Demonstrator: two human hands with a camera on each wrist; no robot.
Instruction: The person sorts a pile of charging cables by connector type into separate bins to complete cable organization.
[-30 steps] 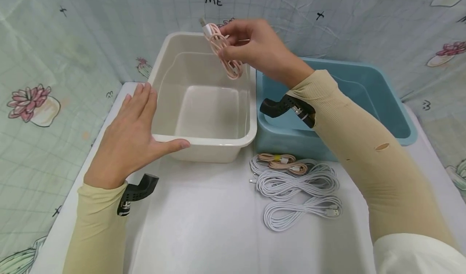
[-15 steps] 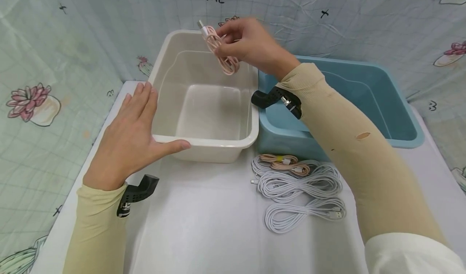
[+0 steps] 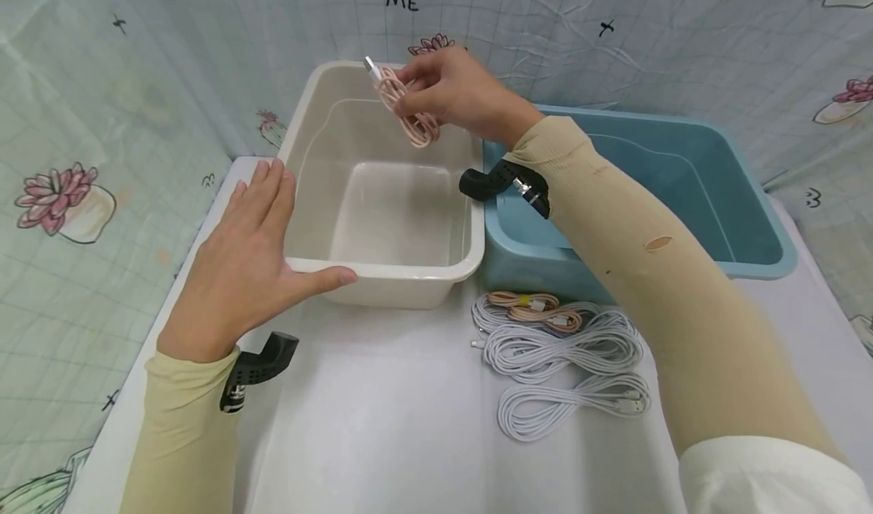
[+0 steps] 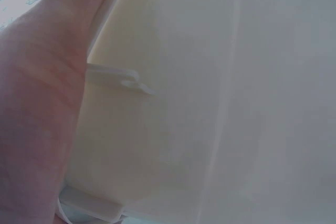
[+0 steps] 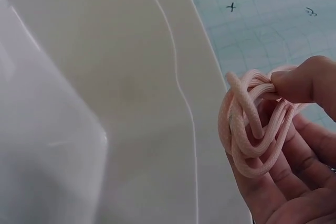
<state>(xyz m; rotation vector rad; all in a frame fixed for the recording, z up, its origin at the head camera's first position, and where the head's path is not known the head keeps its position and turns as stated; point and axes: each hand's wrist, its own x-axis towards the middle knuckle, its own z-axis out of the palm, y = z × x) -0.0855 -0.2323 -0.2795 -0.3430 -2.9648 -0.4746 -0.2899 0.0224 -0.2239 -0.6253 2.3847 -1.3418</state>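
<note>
Pinched between the thumb and fingers of my right hand (image 3: 460, 93) is a coiled pink USB cable (image 3: 416, 126), its metal plug pointing up and left. In the right wrist view the braided loops of the cable (image 5: 252, 124) show close up beside the bin wall. Below the cable is a cream bin (image 3: 392, 211), with nothing visible inside. My left hand (image 3: 245, 252) rests on the bin's front left corner, fingers straight along the left rim and thumb stretched along the front rim. The left wrist view shows that hand (image 4: 42, 93) against the bin's outer wall.
A teal bin (image 3: 689, 150) stands against the cream bin's right side, partly behind my right forearm. In front of it on the white table (image 3: 382, 423) lie several coiled white cables (image 3: 566, 347) and coiled tan cables (image 3: 539, 309). A printed cloth (image 3: 546, 36) hangs behind.
My right hand has shifted left and slightly down with the pink USB cable, further over the cream bin. The left hand keeps its place on the rim.
</note>
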